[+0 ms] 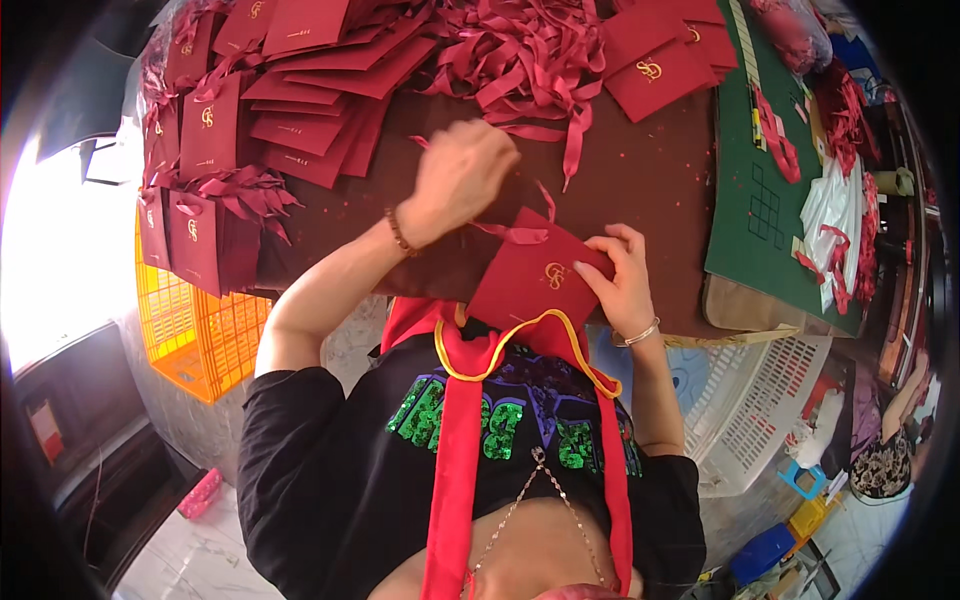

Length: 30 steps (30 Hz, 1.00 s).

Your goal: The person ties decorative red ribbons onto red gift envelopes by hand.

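Red apron [456, 440] nearest; my left hand [466, 175] curls, blurred; I cannot tell if it grips ribbon [525, 236]; 1 red packet [535, 285] lies at the table [650, 185] edge; my right hand [623, 285], fingers loosely spread, lays its thumb there; steadying it flat should help.

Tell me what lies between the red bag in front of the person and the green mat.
The head view shows the right hand at the bag, then brown tabletop up to the mat.
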Tool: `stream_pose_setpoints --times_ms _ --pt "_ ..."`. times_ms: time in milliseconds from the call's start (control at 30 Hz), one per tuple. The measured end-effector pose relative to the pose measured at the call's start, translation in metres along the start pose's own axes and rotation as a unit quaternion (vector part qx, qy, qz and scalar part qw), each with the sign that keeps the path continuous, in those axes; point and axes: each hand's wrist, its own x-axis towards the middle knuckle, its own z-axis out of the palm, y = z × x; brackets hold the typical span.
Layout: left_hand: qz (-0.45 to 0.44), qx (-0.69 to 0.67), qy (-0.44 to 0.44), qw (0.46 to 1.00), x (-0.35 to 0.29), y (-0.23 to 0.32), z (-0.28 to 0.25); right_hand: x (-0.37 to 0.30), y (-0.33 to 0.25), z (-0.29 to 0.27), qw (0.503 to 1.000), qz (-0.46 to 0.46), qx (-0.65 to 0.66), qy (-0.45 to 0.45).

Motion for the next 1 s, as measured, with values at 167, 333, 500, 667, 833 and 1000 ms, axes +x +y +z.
stream_pose_setpoints --times_ms 167,333,500,667,833,1000 --pt "-0.142 0.267 -0.018 0.953 -0.019 -0.051 -0.024 -0.006 0.005 -0.002 0.999 0.029 0.028 -0.018" --pt "-0.146 0.177 0.009 0.973 -0.029 -0.066 -0.010 -0.005 0.001 -0.001 0.998 0.045 0.047 -0.025" --pt "-0.300 -0.110 -0.023 0.947 -0.016 -0.080 -0.015 -0.012 0.000 -0.002 1.000 0.010 -0.006 -0.001" --pt "-0.304 -0.765 0.121 0.554 -0.017 -0.078 -0.031 -0.010 -0.003 -0.004 0.998 0.059 -0.015 -0.019" --pt "-0.168 -0.800 0.197 0.541 -0.018 -0.050 -0.047 -0.003 -0.004 -0.011 0.996 0.073 -0.017 -0.053" --pt "-0.224 -0.593 0.115 0.764 -0.008 0.010 -0.066 -0.007 0.019 -0.018 0.987 0.064 0.117 -0.093"
